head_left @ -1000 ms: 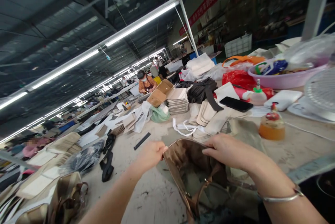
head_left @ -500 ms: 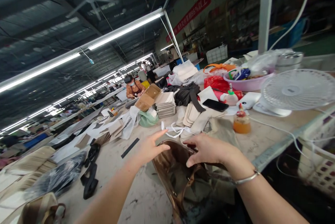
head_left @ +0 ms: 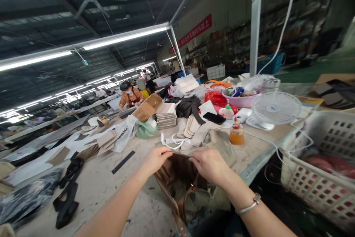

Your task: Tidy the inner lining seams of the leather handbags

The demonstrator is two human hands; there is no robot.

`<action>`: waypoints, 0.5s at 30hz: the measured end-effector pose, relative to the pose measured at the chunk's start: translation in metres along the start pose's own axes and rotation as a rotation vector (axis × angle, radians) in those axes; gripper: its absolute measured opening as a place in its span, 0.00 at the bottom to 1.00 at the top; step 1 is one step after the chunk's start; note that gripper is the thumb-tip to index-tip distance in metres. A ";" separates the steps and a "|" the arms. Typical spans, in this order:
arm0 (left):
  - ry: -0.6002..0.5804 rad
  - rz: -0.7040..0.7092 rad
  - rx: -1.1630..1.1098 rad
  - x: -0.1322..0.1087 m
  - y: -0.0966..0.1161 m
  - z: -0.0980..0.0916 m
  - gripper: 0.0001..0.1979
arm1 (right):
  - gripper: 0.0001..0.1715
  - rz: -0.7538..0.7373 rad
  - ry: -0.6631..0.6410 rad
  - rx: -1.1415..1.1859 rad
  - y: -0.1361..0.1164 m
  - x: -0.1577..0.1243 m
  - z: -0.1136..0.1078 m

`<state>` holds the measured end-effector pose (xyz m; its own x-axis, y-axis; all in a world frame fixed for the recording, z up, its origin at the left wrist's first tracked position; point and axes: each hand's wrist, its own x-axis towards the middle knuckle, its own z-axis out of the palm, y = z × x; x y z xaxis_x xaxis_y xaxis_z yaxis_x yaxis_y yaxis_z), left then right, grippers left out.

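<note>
A bag (head_left: 179, 176) with a shiny brown lining and an olive outside lies at the table's near edge, its mouth gaping toward me. My left hand (head_left: 155, 160) pinches the far rim at its left corner. Farther along the same rim, my right hand (head_left: 210, 163), with a bracelet at the wrist, has thumb and fingers closed on the edge. The rim stretches between both hands. Just beyond lie a white cord (head_left: 172, 142) and stacked beige pieces (head_left: 191, 128). Olive fabric (head_left: 222, 144) spreads behind my right hand.
A bottle of orange liquid (head_left: 236, 135), a black phone (head_left: 214, 118) and a white fan (head_left: 276, 108) stand to the right. A white plastic basket (head_left: 307, 178) is beside the table. Black straps (head_left: 68, 192) and a dark strip (head_left: 123, 162) lie left. A person (head_left: 131, 96) works farther back.
Both hands were apart from the rim with fingers spread; now they have closed on it. The view has swung right, bringing more of the basket into sight.
</note>
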<state>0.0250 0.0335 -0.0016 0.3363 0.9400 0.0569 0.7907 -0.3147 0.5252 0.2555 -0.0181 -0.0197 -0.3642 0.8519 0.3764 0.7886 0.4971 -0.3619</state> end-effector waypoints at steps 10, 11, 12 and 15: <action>0.055 -0.013 0.063 0.009 -0.005 0.006 0.12 | 0.22 0.133 0.105 0.011 0.003 -0.018 0.015; 0.057 -0.013 0.060 0.009 -0.006 0.007 0.12 | 0.26 0.146 0.115 0.047 0.004 -0.022 0.016; 0.059 -0.012 0.057 0.009 -0.006 0.008 0.12 | 0.29 0.155 0.133 0.080 0.005 -0.026 0.017; 0.061 -0.005 0.051 0.009 -0.007 0.008 0.12 | 0.19 0.155 0.191 0.113 0.004 -0.032 0.021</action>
<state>0.0270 0.0433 -0.0119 0.3016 0.9474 0.1070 0.8178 -0.3148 0.4818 0.2596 -0.0400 -0.0504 -0.1348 0.8781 0.4591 0.7638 0.3872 -0.5164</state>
